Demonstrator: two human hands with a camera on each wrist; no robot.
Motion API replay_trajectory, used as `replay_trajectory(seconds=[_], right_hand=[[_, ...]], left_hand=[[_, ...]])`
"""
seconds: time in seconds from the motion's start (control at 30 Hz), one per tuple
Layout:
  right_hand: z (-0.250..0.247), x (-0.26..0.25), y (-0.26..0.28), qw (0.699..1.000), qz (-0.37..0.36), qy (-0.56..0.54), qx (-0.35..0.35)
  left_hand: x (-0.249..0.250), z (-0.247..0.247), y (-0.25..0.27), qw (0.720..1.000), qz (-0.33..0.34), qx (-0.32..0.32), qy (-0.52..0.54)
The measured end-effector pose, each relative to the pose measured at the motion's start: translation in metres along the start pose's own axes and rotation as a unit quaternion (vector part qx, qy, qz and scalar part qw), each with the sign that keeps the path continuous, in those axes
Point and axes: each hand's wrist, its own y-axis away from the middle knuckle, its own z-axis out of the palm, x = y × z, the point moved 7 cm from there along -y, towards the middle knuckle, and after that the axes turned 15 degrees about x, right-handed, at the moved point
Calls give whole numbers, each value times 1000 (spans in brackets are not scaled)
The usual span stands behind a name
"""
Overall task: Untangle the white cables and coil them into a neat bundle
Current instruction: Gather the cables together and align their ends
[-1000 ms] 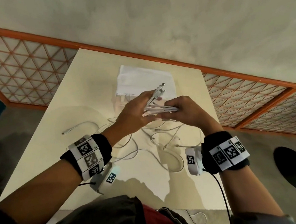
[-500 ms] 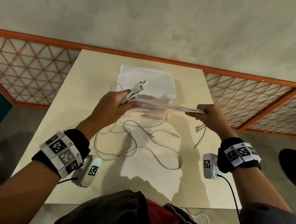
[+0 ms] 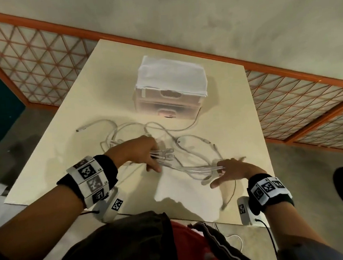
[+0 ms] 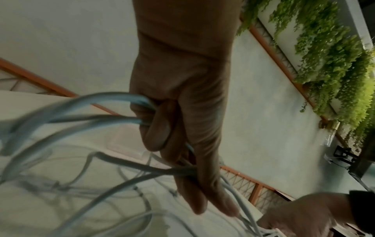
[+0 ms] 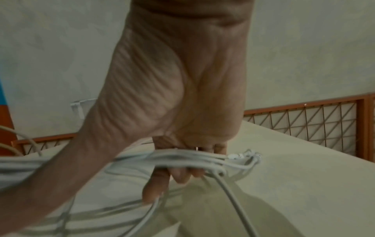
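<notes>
Left hand (image 3: 139, 152) gripping white cables (image 3: 188, 169) with curled fingers; right hand (image 3: 232, 171) at 4 o'clock, pinching same strands, other fingers spread, above table (image 3: 77, 127).

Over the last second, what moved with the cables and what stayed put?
Both hands came down from above the table toward its near edge and spread apart, stretching the bunched white cables between them. The left hand and right hand kept their grip on the strands. The cloth-covered box stayed put; loose loops still lie on the table.
</notes>
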Motion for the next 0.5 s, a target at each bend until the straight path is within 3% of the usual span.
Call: replay_trajectory(seconds=[0.13,0.27,0.37,0.5], right_hand=[[9,-15,1,998,-35,-20,-39],[-20,-23,-14,982,-1,-163,93],[-26,-34,-31,964,-12,-180,194],[-5,-55,-49,939,-33,-262,220]], left_hand=[[0,26,5,999,1,-50,7],[0,38,9,998,-12,-59,17],[0,39,11,999,-26,-37,29],[-6,38,16,996,-50,-13,74]])
